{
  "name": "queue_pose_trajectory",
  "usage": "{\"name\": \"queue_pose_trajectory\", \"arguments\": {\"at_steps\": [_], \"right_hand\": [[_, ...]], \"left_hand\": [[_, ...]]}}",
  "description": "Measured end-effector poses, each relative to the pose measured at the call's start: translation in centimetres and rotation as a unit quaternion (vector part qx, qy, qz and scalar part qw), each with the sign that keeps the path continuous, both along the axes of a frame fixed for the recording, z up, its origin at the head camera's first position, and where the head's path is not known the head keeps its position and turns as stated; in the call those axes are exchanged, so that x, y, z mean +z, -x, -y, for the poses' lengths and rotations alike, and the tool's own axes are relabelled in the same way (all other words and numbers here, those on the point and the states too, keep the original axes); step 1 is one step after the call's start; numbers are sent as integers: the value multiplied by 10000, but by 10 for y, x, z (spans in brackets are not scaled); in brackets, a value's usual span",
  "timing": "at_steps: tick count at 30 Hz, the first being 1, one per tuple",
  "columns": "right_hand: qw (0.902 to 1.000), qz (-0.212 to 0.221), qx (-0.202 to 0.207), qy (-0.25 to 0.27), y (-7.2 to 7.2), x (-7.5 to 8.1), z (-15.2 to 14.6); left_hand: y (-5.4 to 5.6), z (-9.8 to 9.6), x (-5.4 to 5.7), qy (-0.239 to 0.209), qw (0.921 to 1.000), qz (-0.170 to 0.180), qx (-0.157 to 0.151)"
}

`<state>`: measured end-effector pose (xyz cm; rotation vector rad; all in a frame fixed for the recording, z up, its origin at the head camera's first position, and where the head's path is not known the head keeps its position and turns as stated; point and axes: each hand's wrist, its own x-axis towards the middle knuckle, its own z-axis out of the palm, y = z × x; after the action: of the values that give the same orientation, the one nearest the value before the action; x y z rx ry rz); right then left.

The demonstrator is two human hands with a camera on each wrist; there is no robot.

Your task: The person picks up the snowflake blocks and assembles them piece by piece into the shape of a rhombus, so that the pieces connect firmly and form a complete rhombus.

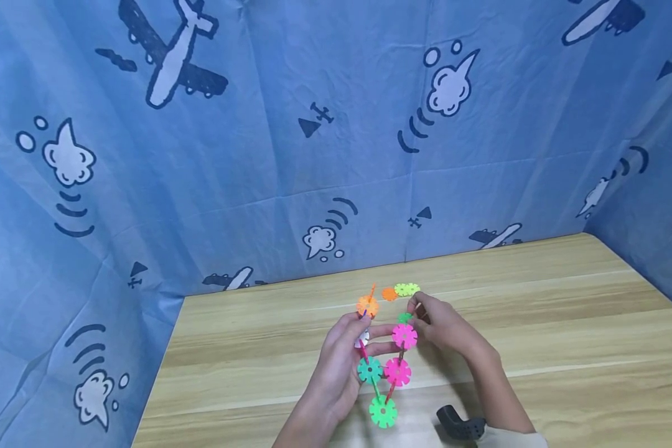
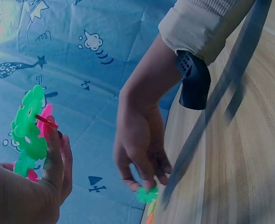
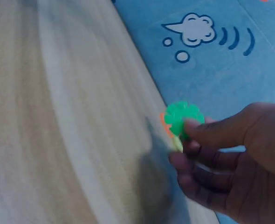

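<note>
A chain of notched plastic discs is held in my left hand (image 1: 336, 367), its pieces slotted together edge to face. It runs from an orange disc (image 1: 367, 306) at the top, past a partly covered white one (image 1: 363, 339) and a teal disc (image 1: 369, 370), down to a green disc (image 1: 383, 411). From there it climbs through one pink disc (image 1: 397, 372) to another pink disc (image 1: 405, 336). Between thumb and fingers, my right hand (image 1: 448, 323) pinches a separate-looking green disc (image 3: 180, 116) just beyond the upper pink one. Whether those two touch is unclear.
Farther back on the wooden table (image 1: 537, 311) lie a loose orange disc (image 1: 389, 294) and yellow-green discs (image 1: 407, 289). A blue printed curtain (image 1: 336, 155) hangs behind the table. By the right sleeve (image 1: 509, 438) is a black wrist-worn device (image 1: 459, 426).
</note>
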<state>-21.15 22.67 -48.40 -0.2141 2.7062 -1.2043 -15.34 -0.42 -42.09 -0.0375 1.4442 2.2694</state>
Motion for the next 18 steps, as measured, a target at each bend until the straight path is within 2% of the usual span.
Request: {"name": "queue_pose_trajectory", "arguments": {"at_steps": [10,14,18], "right_hand": [[9955,-326,240,860,0,16,-1],[9910,-524,369,1171,-1,21,-2],[9829,-565,466,1692,-4,27,-2]], "left_hand": [[-1,1,0,227,9997,-48,-26],[-1,0,0,207,9998,32,20],[-1,0,0,176,9998,81,32]]}}
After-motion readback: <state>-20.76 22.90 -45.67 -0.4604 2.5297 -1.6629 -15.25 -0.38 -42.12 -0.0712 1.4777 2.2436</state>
